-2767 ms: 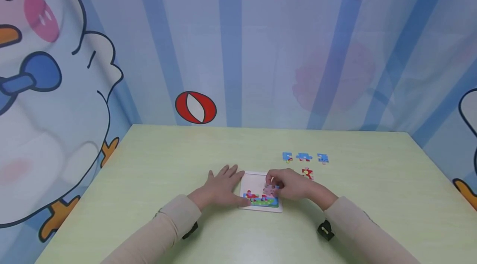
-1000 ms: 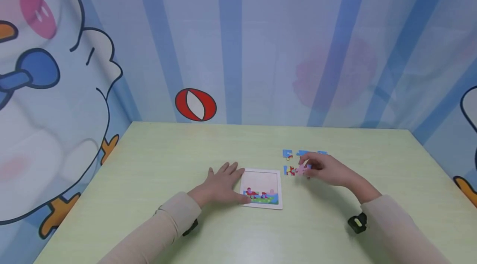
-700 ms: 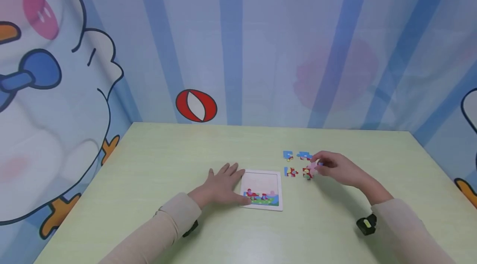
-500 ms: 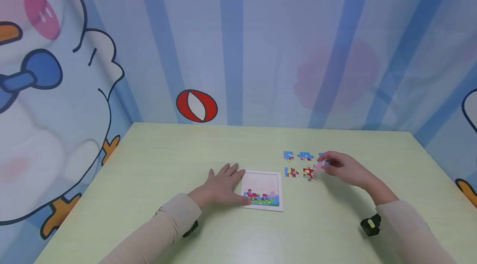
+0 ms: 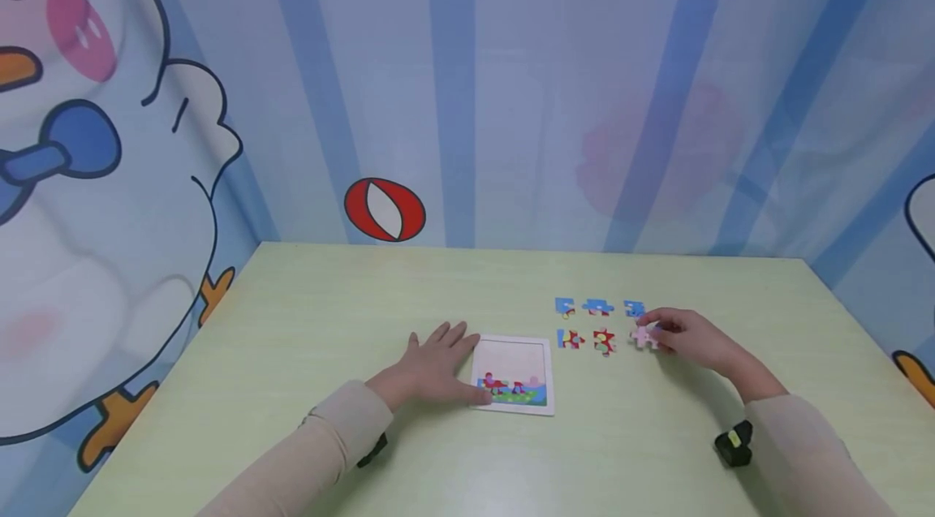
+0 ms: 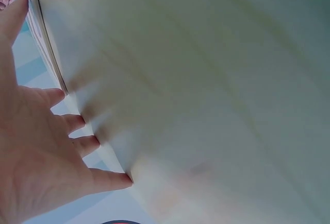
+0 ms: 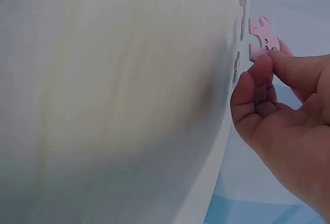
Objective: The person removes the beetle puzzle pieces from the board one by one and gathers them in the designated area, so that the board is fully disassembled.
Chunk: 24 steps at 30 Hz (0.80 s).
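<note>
Between thumb and fingers my right hand [image 5: 690,336] pinches a pink puzzle piece [image 5: 644,337], held at the right end of the nearer row of loose pieces. In the right wrist view the pink piece [image 7: 263,39] shows a printed face and stands above the table. My left hand [image 5: 434,371] lies with spread fingers, thumb and index touching the left edge of a white puzzle tray [image 5: 511,338]. Joined pieces [image 5: 514,393] with a green and blue picture fill the tray's near part. The left wrist view shows the left hand's fingertips [image 6: 124,179] on the table.
Loose pieces lie right of the tray: three blue ones in the far row, including the middle blue piece [image 5: 598,307], and red-and-yellow pieces [image 5: 604,341] in the nearer row. The pale table [image 5: 351,282] ends at a striped cloth backdrop [image 5: 511,95].
My right hand has carried the pink piece from over the tray rightward past the loose pieces, then slightly nearer, uncovering the far-right blue piece. My left hand has stayed at the tray.
</note>
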{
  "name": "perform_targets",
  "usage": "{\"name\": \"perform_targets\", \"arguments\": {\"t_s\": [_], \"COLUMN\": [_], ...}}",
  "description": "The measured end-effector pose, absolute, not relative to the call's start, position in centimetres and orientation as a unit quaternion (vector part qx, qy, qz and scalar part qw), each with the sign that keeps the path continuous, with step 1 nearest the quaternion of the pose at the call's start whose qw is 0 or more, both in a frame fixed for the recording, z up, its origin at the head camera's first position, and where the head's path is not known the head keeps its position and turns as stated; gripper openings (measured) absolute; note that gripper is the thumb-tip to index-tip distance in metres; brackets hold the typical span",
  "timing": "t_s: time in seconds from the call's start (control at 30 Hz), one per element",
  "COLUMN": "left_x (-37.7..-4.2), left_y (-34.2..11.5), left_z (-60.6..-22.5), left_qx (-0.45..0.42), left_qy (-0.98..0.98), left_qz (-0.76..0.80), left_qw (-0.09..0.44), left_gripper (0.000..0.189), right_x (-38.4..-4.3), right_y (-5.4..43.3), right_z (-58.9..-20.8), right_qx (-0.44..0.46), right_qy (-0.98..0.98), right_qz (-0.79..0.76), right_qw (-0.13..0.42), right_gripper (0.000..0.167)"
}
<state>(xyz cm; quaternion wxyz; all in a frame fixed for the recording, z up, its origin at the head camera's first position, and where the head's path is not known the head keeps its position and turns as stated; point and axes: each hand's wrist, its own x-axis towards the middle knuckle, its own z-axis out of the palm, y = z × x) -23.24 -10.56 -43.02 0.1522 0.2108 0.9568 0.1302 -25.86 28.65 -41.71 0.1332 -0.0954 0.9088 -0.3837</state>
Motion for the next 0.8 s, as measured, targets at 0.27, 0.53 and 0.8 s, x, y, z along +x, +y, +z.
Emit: {"name": "perform_targets", "arguments": {"t_s": [0.27, 0.53, 0.8], "left_x": [-23.13, -23.25, -23.28], "left_y": [-10.71, -10.81, -10.83], "left_z": [-43.03, -43.16, -43.08], "left_qx": [0.215, 0.216, 0.220], "left_qy": [0.955, 0.953, 0.951], "left_qz": [0.132, 0.135, 0.138], "left_qw": [0.157, 0.165, 0.167], "left_gripper": [0.099, 0.100, 0.099], "right_x": [-26.08, -26.35, -26.54], "right_y": [28.78, 28.55, 28.05], "right_z": [-42.07, -42.30, -42.05], "right_qx": [-0.102, -0.116, -0.131], "right_qy": [0.909, 0.921, 0.944], "right_qz": [-0.374, -0.344, -0.282], "right_qw": [0.151, 0.142, 0.109], "right_gripper": [0.028, 0.026, 0.019]}}
